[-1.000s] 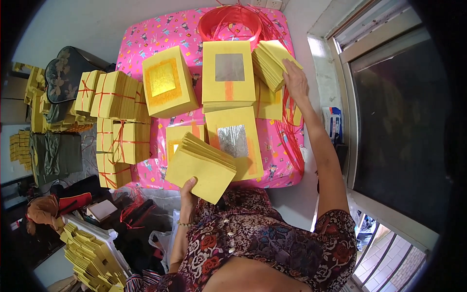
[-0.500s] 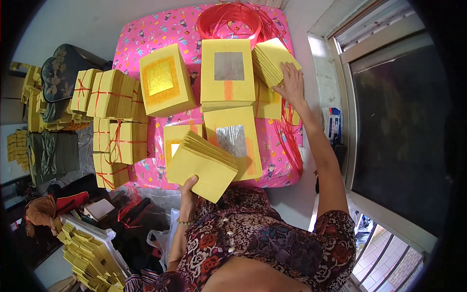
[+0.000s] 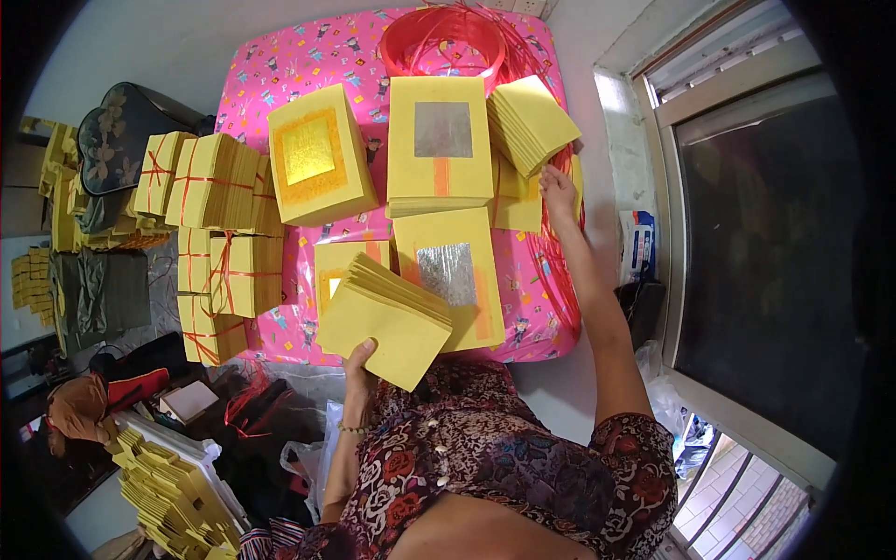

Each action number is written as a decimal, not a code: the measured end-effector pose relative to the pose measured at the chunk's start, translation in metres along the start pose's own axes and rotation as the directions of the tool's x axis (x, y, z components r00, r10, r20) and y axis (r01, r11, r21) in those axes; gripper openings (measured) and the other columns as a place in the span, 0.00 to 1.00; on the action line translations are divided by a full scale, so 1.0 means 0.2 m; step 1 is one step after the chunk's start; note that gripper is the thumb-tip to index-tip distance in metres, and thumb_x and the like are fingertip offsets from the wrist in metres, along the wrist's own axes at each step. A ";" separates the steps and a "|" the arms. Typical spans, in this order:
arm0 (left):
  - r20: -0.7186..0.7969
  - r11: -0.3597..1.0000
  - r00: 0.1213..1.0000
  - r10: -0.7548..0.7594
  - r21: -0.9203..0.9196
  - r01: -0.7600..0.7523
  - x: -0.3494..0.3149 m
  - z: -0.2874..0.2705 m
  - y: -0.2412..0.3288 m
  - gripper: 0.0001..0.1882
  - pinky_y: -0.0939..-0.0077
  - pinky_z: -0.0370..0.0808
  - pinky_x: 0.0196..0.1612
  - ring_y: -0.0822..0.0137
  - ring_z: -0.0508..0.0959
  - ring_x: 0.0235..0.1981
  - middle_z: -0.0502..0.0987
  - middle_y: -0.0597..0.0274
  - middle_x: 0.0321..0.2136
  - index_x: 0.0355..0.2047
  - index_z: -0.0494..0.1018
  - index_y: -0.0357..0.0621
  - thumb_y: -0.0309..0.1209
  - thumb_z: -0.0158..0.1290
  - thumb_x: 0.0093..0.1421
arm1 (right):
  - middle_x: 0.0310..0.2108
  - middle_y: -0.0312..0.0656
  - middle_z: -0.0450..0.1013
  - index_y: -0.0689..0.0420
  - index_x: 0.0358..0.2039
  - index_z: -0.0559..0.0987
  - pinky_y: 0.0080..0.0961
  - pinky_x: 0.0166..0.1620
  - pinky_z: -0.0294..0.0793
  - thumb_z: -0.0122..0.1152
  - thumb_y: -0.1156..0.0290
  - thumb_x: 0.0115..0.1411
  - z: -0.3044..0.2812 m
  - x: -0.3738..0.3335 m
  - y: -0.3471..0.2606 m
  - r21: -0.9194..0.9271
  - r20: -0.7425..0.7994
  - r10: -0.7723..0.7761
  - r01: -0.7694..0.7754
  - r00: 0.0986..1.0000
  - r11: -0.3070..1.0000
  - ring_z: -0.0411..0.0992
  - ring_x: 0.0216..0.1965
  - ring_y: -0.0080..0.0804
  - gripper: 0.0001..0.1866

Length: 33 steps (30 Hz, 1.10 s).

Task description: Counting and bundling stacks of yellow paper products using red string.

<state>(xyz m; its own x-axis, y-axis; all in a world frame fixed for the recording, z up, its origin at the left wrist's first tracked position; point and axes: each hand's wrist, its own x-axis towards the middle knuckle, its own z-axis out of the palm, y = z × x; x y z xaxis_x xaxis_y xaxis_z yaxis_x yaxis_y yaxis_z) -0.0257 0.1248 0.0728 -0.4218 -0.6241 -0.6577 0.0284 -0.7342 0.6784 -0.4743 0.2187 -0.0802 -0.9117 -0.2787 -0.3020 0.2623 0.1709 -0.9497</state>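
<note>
In the head view, my left hand grips a folded bundle of yellow paper sheets, thumb on top, above the near edge of the table. My right hand has its fingers drawn together just below the corner of another folded yellow bundle at the far right. Whether anything is between those fingers is too small to make out. Beneath that bundle lie yellow sheets with a gold patch. Nearer the middle are a silver-patched stack and silver-patched sheets, the latter partly covered by my left bundle.
A gold-patched stack stands left of centre on the pink patterned table cover. Bundles tied with red strips are piled along the left edge. A red ring lies at the back, with loose red strips along the right.
My right hand has come off the top of the far-right folded bundle, moved slightly nearer, and its spread fingers have closed. The left hand and its bundle have barely moved.
</note>
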 end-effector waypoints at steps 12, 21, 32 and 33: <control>-0.006 1.000 1.000 0.006 0.006 -0.006 -0.03 0.02 0.02 0.34 0.66 0.70 0.48 0.57 0.72 0.46 0.70 0.51 0.46 0.53 0.61 0.34 0.41 0.54 0.48 | 0.55 0.46 0.62 0.60 0.58 0.60 0.35 0.58 0.62 0.40 0.74 0.63 0.10 -0.06 -0.18 0.289 0.216 0.459 -0.506 0.862 0.813 0.62 0.56 0.37 0.22; -0.018 1.000 1.000 0.021 -0.005 -0.021 -0.01 0.00 0.03 0.35 0.65 0.71 0.48 0.56 0.72 0.46 0.70 0.51 0.46 0.53 0.60 0.34 0.41 0.54 0.47 | 0.49 0.45 0.64 0.61 0.54 0.63 0.38 0.55 0.64 0.44 0.76 0.60 0.12 -0.05 -0.17 0.406 0.175 0.501 -0.526 0.848 0.747 0.65 0.52 0.38 0.20; -0.009 1.000 1.000 0.011 -0.003 -0.011 0.02 -0.05 0.00 0.35 0.65 0.70 0.49 0.56 0.72 0.47 0.70 0.51 0.46 0.54 0.60 0.34 0.40 0.54 0.47 | 0.35 0.46 0.68 0.65 0.34 0.69 0.36 0.51 0.70 0.47 0.79 0.59 0.12 0.01 -0.18 0.611 0.218 0.563 -0.562 0.797 0.558 0.69 0.41 0.38 0.05; -0.012 1.000 1.000 0.011 -0.011 -0.011 0.02 -0.04 0.01 0.35 0.64 0.70 0.50 0.56 0.72 0.47 0.70 0.51 0.46 0.54 0.60 0.34 0.40 0.54 0.47 | 0.37 0.47 0.68 0.66 0.37 0.68 0.36 0.51 0.71 0.45 0.79 0.59 0.13 0.01 -0.19 0.618 0.207 0.584 -0.568 0.785 0.545 0.69 0.41 0.38 0.07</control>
<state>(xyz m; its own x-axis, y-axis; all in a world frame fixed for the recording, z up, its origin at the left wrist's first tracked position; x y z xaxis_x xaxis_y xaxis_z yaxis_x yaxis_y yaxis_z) -0.0190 0.1197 0.0684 -0.4107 -0.6349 -0.6544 0.0431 -0.7304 0.6816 -0.4786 0.1870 -0.0468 -0.4972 -0.3144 -0.8087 0.8556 -0.3324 -0.3968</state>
